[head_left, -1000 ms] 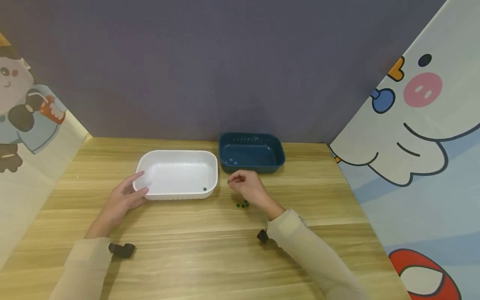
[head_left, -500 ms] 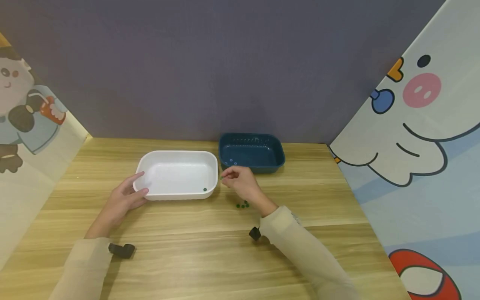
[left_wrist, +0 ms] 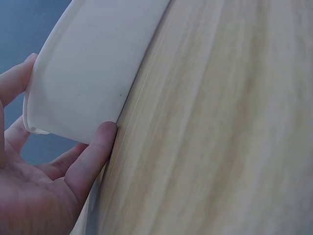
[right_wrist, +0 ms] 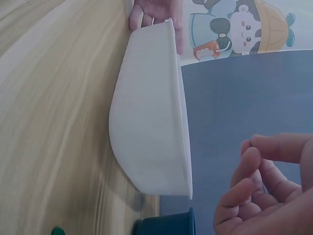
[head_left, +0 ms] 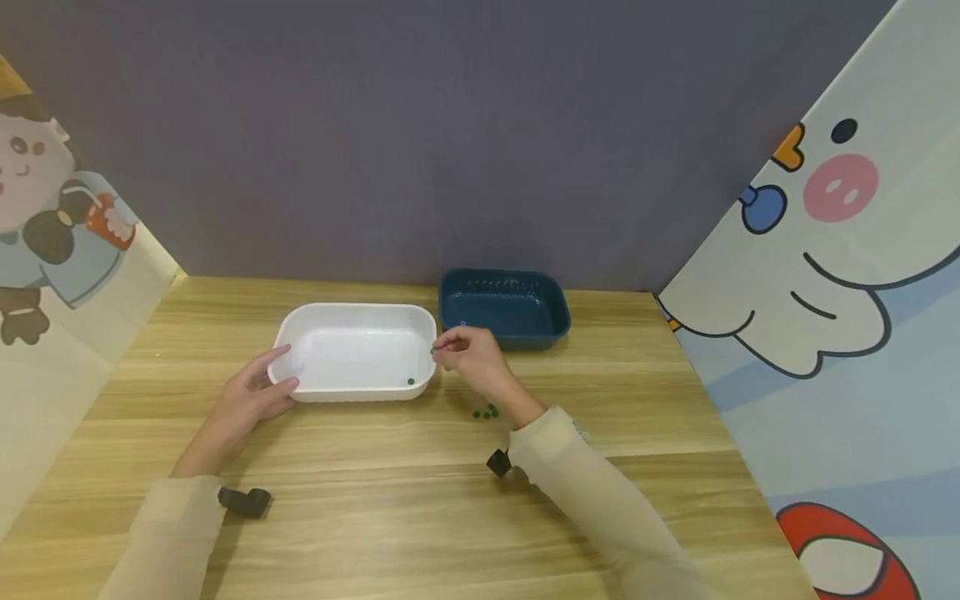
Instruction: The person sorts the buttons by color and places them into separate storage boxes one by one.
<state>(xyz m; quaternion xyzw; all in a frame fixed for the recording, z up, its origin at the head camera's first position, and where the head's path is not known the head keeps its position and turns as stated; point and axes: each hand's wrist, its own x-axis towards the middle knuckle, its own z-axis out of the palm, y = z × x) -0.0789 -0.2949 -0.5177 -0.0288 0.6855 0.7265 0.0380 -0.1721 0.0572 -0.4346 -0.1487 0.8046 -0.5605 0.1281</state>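
A white rectangular basin (head_left: 352, 354) stands on the wooden table. My left hand (head_left: 242, 402) grips its left end; in the left wrist view, thumb (left_wrist: 98, 147) and fingers spread around that end. Between thumb and index finger of my right hand (head_left: 474, 360) is pinched a small green bead (head_left: 434, 351), right at the basin's right rim. The right wrist view shows those fingertips (right_wrist: 250, 152) together, the bead barely visible. One green bead (head_left: 411, 382) lies inside the basin near its front right corner. Several more green beads (head_left: 486, 414) lie on the table below my right hand.
A dark blue plastic basket (head_left: 510, 317) stands behind my right hand, close to the basin's right side; a small ring-like shape shows in it. A grey wall (head_left: 450, 142) closes off the back, and printed panels (head_left: 840, 300) flank the table.
My right hand has moved left and slightly away from me with the pinched bead, from in front of the basket to the basin's rim. My left hand has kept its place.
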